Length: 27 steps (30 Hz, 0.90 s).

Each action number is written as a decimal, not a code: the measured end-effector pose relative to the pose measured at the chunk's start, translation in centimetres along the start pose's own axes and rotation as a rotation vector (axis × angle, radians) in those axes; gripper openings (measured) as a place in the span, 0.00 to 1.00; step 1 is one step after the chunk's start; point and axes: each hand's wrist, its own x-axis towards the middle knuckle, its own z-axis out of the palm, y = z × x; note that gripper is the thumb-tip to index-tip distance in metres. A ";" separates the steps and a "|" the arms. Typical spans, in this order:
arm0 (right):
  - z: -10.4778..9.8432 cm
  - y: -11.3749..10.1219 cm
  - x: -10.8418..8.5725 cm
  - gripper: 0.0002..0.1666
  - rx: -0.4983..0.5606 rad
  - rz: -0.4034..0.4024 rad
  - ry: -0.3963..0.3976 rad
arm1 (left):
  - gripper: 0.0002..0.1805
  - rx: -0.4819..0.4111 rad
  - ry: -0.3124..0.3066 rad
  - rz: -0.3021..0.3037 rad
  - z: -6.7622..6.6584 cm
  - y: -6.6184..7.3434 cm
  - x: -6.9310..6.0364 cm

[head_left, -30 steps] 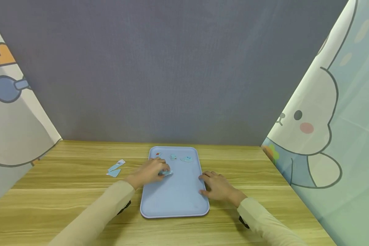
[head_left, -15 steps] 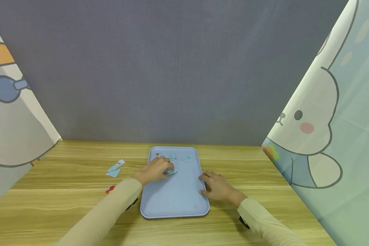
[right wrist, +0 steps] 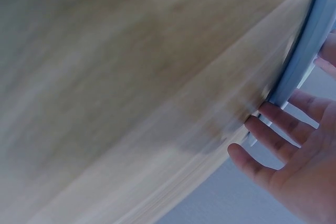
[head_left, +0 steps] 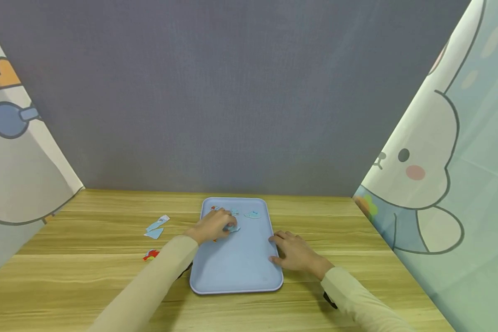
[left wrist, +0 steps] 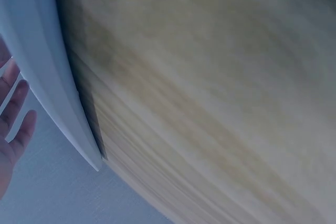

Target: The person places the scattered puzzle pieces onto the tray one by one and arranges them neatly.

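Observation:
In the head view my left hand (head_left: 213, 226) is over the upper middle of the light blue tray (head_left: 240, 279), thumb and fingers pinching a pale blue paper piece (head_left: 234, 228). A bit of orange (head_left: 215, 240) shows just below that hand. Behind it on the tray lie a small piece with red (head_left: 214, 208), a pale blue one (head_left: 234, 212) partly covered by the fingers, and another pale blue one (head_left: 252, 215). My right hand (head_left: 294, 251) rests on the tray's right rim, fingers spread, also seen in the right wrist view (right wrist: 304, 156).
Left of the tray on the wooden table (head_left: 87, 276) lie a pale strip (head_left: 157, 223), a pale blue triangular piece (head_left: 154, 233) and a red piece (head_left: 151, 254) beside my left sleeve. A grey panel (head_left: 220, 101) stands behind the table, with patterned cloths at both sides.
My left hand has moved slightly right and away from me with the pale blue piece. The red piece on the table and the orange bit on the tray came into view. My right hand stays put.

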 end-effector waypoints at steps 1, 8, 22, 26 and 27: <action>0.0 0.0 0.0 0.30 0.004 0.003 -0.002 | 0.11 -0.002 0.005 0.008 0.0 0.0 0.1; -0.1 -0.2 0.0 0.30 0.005 0.012 -0.009 | 0.11 0.013 0.000 0.012 0.2 0.0 0.3; 0.0 0.0 0.0 0.31 0.008 0.004 -0.005 | 0.12 0.016 -0.019 -0.012 0.0 0.2 0.2; 0.0 -0.1 -0.1 0.31 0.012 -0.002 0.002 | 0.11 0.023 -0.017 -0.008 -0.2 0.3 0.1; 0.0 -0.1 -0.1 0.30 0.012 -0.001 0.002 | 0.11 0.026 -0.019 -0.010 -0.3 0.3 0.1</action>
